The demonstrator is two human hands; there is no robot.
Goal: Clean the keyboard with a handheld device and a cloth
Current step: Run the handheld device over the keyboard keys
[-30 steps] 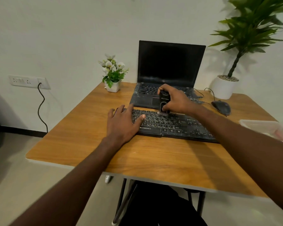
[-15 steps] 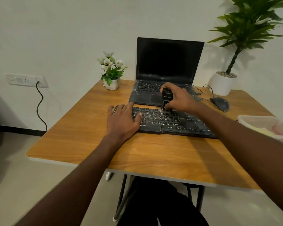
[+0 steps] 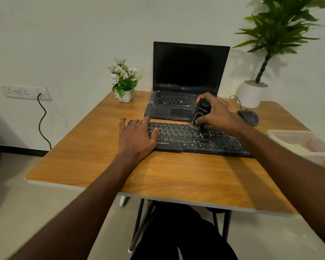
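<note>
From the head view, the keyboard (image 3: 191,137) is seen lying on the surface (image 3: 176,175), beneath both hands. The left hand (image 3: 137,136) is laid flat, fingers spread, on the keyboard's left end, so the board is steadied. The handheld device (image 3: 200,114) is gripped by the curled fingers of the right hand (image 3: 216,114), its lower end set against the top key rows. A laptop (image 3: 184,87) stands just beyond the right hand, and a mouse (image 3: 249,117) lies to that hand's right.

A cloth cannot be made out with certainty. If the left hand's pressure is eased, the keyboard could be shoved toward the laptop. If the device is tilted, keycaps could be caught or dust missed.
</note>
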